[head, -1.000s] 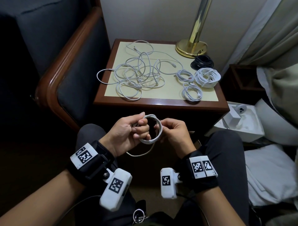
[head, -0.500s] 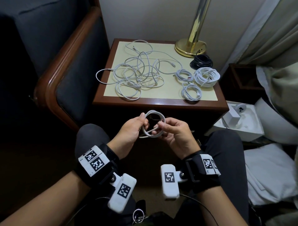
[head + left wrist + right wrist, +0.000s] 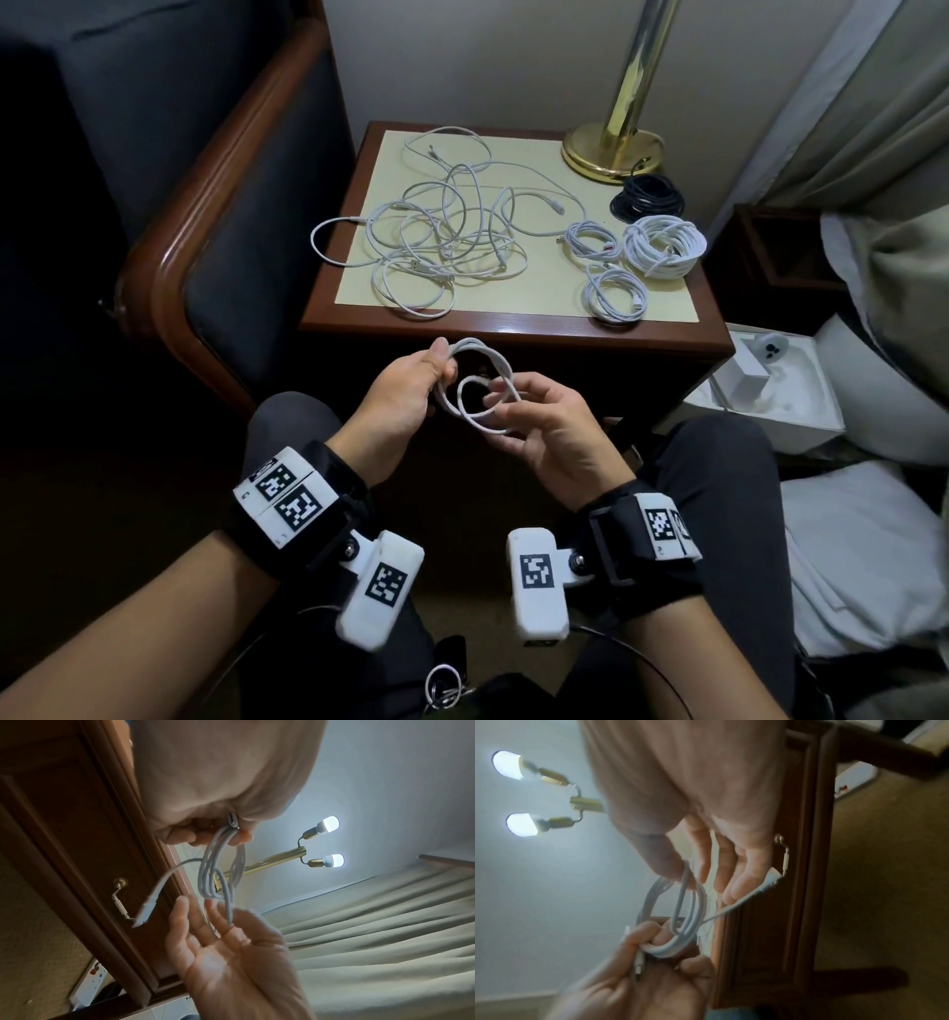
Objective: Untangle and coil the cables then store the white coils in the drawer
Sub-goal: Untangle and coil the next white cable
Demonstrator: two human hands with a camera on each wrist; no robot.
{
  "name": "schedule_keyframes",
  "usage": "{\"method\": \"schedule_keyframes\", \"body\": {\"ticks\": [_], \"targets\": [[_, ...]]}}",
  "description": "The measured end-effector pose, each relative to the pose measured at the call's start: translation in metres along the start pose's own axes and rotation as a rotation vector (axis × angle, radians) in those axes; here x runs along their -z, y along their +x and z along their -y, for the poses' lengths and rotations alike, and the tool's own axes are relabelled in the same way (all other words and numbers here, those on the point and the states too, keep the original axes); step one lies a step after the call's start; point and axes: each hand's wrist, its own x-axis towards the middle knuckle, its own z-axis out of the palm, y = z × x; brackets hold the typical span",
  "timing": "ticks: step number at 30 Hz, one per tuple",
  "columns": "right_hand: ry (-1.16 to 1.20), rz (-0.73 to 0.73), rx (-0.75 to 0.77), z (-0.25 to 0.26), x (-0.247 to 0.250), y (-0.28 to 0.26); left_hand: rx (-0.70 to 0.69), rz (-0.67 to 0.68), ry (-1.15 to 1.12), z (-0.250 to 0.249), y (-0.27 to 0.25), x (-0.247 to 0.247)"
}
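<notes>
I hold a small white cable coil (image 3: 482, 367) in front of the nightstand's drawer (image 3: 77, 845). My left hand (image 3: 444, 367) pinches the coil's left side between thumb and fingers (image 3: 652, 935). My right hand (image 3: 506, 406) pinches a loose strand that loops across the coil, its other fingers (image 3: 734, 882) spread straight. The cable's free end with its plug (image 3: 146, 914) sticks out near the drawer handle (image 3: 119, 898). A tangle of white cables (image 3: 447, 241) lies on the nightstand top (image 3: 513, 326). Three finished white coils (image 3: 665, 245) lie at its right.
A black coil (image 3: 647, 198) and a brass lamp base (image 3: 611, 151) stand at the back right of the nightstand. A dark armchair (image 3: 231, 205) is on the left. A white box (image 3: 770, 395) and bedding (image 3: 873, 555) sit on the right.
The dangling tail has been brought up into a small loop across the coil. My right hand's outer fingers have spread open, and both hands have shifted slightly.
</notes>
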Motion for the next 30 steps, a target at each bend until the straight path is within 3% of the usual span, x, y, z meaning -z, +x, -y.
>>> {"method": "schedule_keyframes", "body": {"ticks": [4, 10, 12, 21, 30], "targets": [[-0.208, -0.142, -0.038, 0.0, 0.004, 0.0, -0.013, 0.022, 0.042, 0.0, -0.001, -0.001], [0.135, 0.003, 0.034, 0.016, 0.009, -0.003, -0.009, -0.015, 0.047, -0.002, 0.003, 0.002], [0.155, 0.003, 0.041, 0.019, 0.007, -0.003, -0.015, -0.028, 0.03, -0.002, 0.005, 0.003], [-0.184, -0.087, 0.111, 0.02, 0.016, 0.008, 0.014, -0.041, -0.1, -0.005, 0.018, -0.004], [-0.436, -0.157, 0.22, 0.028, 0.023, 0.0, 0.0, -0.078, -0.057, -0.012, 0.014, -0.012]]}}
